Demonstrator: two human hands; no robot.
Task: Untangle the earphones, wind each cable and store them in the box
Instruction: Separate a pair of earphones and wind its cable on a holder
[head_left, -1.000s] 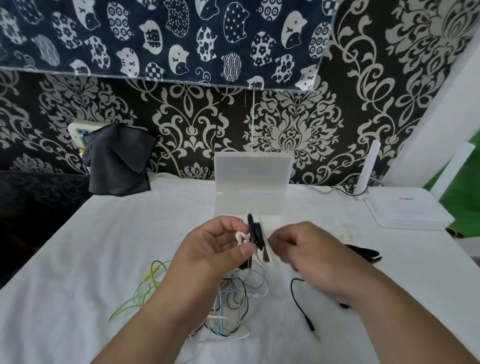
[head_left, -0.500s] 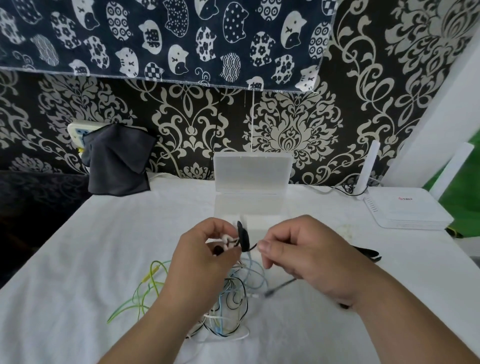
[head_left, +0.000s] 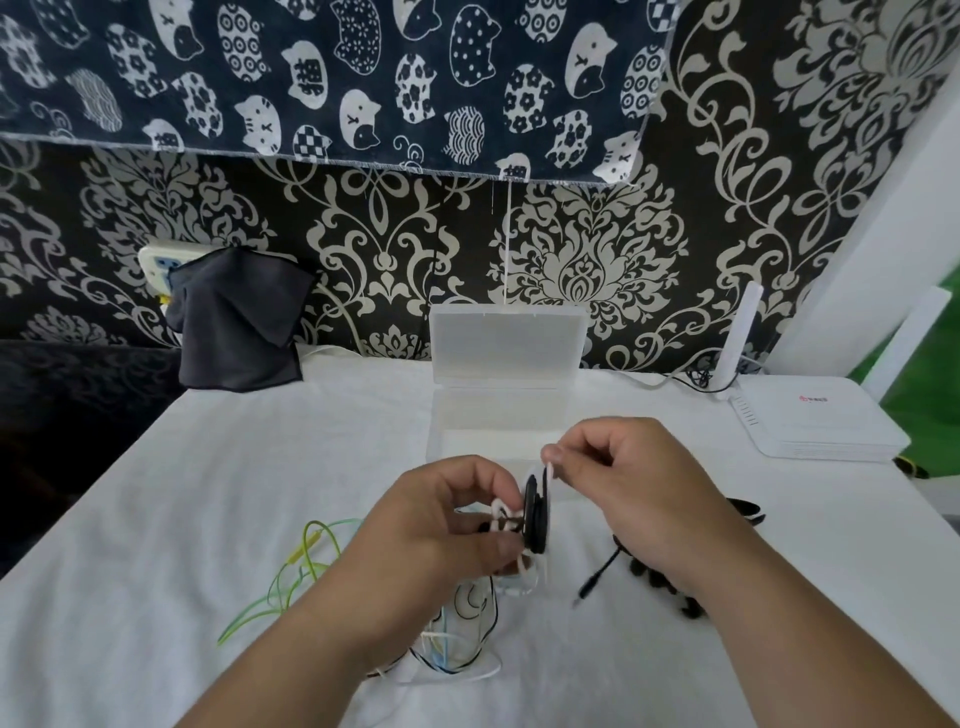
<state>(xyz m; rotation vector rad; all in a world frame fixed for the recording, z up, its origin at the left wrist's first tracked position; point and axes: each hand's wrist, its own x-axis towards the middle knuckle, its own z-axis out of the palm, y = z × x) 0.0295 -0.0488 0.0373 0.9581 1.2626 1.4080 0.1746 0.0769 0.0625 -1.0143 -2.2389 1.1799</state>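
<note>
With the left hand (head_left: 447, 540) gripping the tangled black and white earphone cables (head_left: 535, 519) and the right hand (head_left: 634, 488) beside it pinching one white strand (head_left: 548, 474), a hard tug could tighten the knot.

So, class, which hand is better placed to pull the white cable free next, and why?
Probably the right hand: it pinches the white cable just above the black coil, while the left hand grips the tangled earphones and can only steady them.
</note>
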